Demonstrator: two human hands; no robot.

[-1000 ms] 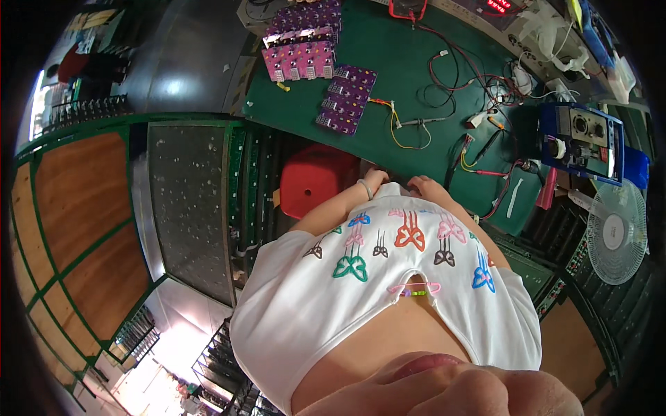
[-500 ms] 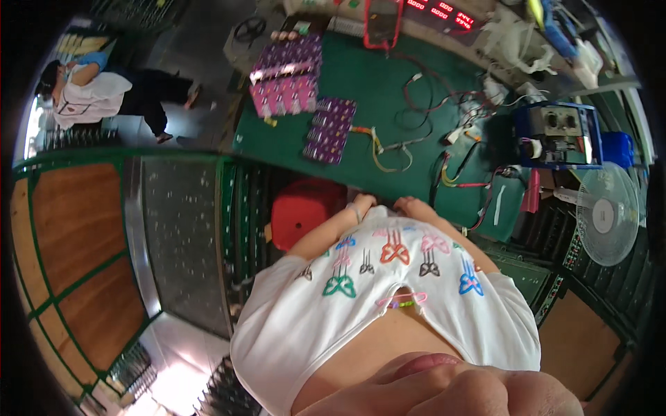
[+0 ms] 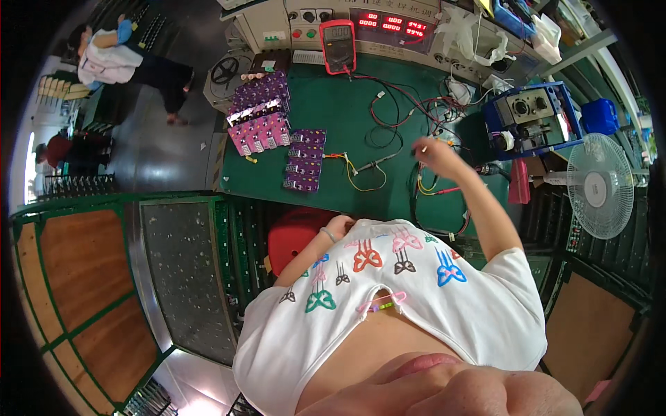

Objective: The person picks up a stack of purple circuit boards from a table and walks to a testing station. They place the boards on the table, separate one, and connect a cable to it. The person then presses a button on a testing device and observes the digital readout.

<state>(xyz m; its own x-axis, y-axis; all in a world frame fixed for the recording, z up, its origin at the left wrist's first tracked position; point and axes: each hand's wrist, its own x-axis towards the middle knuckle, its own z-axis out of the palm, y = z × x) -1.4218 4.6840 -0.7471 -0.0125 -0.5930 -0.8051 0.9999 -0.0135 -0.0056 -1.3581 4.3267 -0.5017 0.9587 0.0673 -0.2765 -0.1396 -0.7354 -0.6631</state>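
Observation:
My right hand (image 3: 436, 157) is over the right half of the green bench, fingers curled at a dark end by a black cable (image 3: 413, 187); what they hold is too small to tell. My left hand (image 3: 340, 225) is low in front of my shirt at the bench's near edge, its fingers mostly hidden. A purple circuit board (image 3: 304, 161) lies flat on the bench, with red and yellow wires (image 3: 352, 166) running from its right side. A grey test probe (image 3: 378, 163) lies across those wires. Behind the board is a stack of purple and pink circuit boards (image 3: 260, 118).
A red multimeter (image 3: 338, 47) leans against the panel with red digital displays (image 3: 392, 26). Tangled leads (image 3: 433, 114) lie at the back right. A blue-framed device (image 3: 531, 118) and a white fan (image 3: 596, 187) stand right. A red stool (image 3: 295, 239) is below the bench; another person (image 3: 118, 66) stands far left.
My right hand has risen from beside my left hand at the bench edge and reached forward and right over the cables. My view has tilted up, showing more of the panel and multimeter.

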